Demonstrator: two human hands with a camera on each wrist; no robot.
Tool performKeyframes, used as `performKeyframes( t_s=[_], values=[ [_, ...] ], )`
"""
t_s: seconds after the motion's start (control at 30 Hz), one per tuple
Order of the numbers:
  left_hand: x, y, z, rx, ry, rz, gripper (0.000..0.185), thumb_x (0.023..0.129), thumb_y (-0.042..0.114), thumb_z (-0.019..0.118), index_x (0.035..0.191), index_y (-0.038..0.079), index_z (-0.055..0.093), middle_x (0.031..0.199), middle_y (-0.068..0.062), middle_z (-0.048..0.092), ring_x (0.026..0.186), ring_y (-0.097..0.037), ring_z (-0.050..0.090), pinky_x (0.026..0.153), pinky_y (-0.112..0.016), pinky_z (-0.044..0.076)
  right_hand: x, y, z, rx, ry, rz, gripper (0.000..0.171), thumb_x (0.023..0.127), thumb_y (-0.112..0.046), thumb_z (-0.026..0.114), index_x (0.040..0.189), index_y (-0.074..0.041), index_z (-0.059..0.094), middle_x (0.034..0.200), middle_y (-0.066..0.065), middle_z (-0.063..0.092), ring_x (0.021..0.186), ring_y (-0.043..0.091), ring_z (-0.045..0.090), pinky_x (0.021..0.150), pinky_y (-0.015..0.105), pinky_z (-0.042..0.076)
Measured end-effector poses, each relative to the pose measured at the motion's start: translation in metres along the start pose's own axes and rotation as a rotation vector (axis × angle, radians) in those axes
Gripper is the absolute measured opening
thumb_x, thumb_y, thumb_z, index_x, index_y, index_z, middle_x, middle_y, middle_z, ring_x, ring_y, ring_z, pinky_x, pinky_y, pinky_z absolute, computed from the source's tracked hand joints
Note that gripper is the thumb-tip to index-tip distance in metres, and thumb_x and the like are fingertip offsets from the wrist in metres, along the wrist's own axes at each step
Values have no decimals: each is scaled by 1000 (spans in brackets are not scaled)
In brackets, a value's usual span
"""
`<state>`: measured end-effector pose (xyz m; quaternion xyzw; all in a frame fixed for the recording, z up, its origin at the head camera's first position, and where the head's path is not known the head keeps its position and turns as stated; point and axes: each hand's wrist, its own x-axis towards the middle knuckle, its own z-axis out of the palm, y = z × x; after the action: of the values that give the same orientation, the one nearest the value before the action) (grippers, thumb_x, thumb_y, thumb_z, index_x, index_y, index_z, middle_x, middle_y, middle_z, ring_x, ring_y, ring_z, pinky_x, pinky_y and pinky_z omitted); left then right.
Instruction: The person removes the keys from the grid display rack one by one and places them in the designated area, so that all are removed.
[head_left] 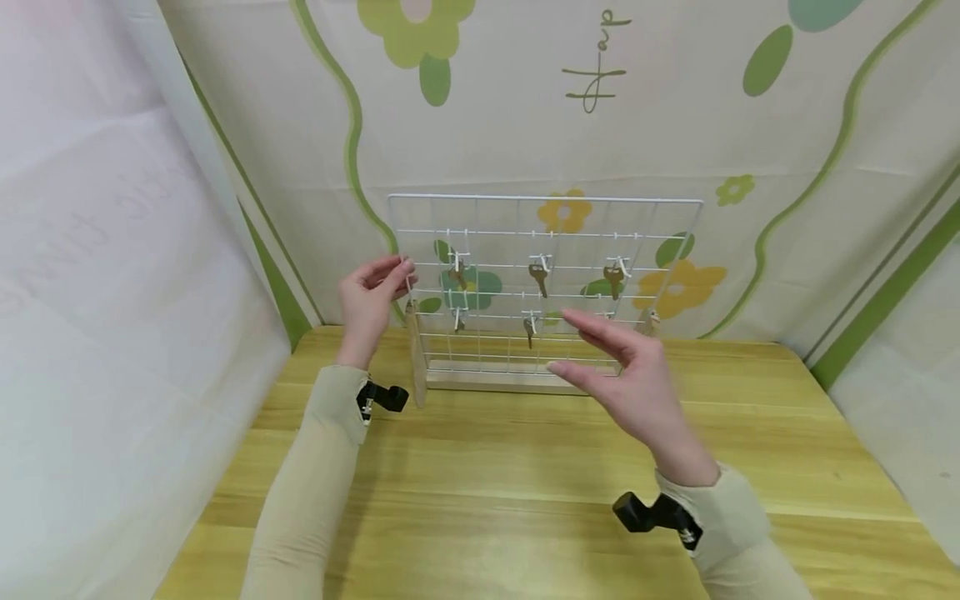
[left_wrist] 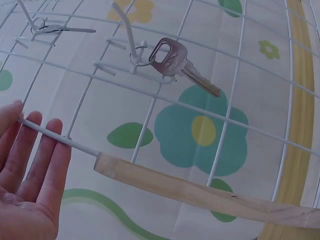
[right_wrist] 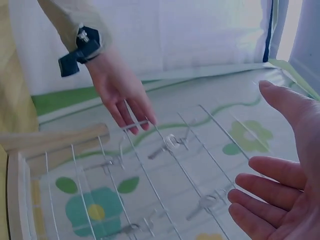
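A white wire grid rack stands upright in a wooden stand on the table. Several keys hang on its white hooks, among them a brass-coloured key in the upper row and a smaller key below it. My left hand pinches the rack's left edge wire just above the wooden side post. Close by in the left wrist view, a key hangs by its ring. My right hand is held in front of the rack's lower right, thumb and fingers spread, nothing between them. It hides part of the lower row.
The wooden table extends in front of the rack. Behind stands a white cloth backdrop with printed flowers, and a white curtain hangs at the left. Each wrist carries a small black camera mount.
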<state>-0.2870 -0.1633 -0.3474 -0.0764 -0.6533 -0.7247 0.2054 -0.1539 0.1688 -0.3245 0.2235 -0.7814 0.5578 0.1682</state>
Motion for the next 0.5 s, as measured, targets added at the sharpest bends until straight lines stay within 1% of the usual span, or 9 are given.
performKeyframes(
  t_s=[0.13, 0.2, 0.3, 0.37, 0.43, 0.5],
  values=[
    [2, 0, -4, 2, -26, -3, 26, 91, 22, 80, 108, 3, 75, 104, -12, 75, 87, -21, 75, 84, -39, 61, 12, 0, 18, 13, -57, 29, 52, 86, -21, 86, 134, -24, 68, 135, -5, 65, 124, 13, 59, 107, 33, 47],
    [3, -1, -5, 10, -39, -2, 27, 91, 23, 80, 107, 3, 75, 103, -12, 75, 87, -21, 75, 83, -39, 61, 19, 0, 28, 35, -77, 35, 51, 86, -24, 86, 134, -24, 68, 135, -4, 64, 124, 14, 59, 108, 34, 47],
    [5, -2, -5, 23, -58, 10, 27, 91, 24, 80, 107, 3, 75, 102, -13, 75, 86, -21, 75, 83, -42, 61, 29, 4, 45, 10, -99, 5, 54, 85, -32, 86, 135, -23, 67, 135, -4, 64, 124, 14, 59, 108, 37, 47],
    [6, -3, -5, 30, -66, 23, 28, 91, 24, 79, 107, 2, 75, 101, -13, 75, 85, -22, 75, 83, -42, 61, 36, 7, 57, -13, -105, -34, 56, 85, -35, 86, 135, -21, 67, 135, -3, 64, 124, 17, 60, 107, 38, 48],
    [6, -4, -5, 30, -67, 34, 27, 91, 24, 79, 107, 3, 75, 100, -13, 75, 84, -22, 75, 81, -40, 62, 43, 9, 69, -48, -103, -45, 58, 85, -41, 85, 136, -21, 66, 135, -6, 64, 124, 17, 60, 106, 37, 49],
    [6, -5, -5, 25, -66, 35, 26, 91, 24, 79, 106, 3, 75, 100, -13, 75, 84, -22, 75, 79, -39, 62, 50, 11, 78, -50, -95, -35, 58, 86, -42, 84, 136, -20, 66, 135, -4, 64, 124, 19, 60, 105, 35, 49]
  ],
)
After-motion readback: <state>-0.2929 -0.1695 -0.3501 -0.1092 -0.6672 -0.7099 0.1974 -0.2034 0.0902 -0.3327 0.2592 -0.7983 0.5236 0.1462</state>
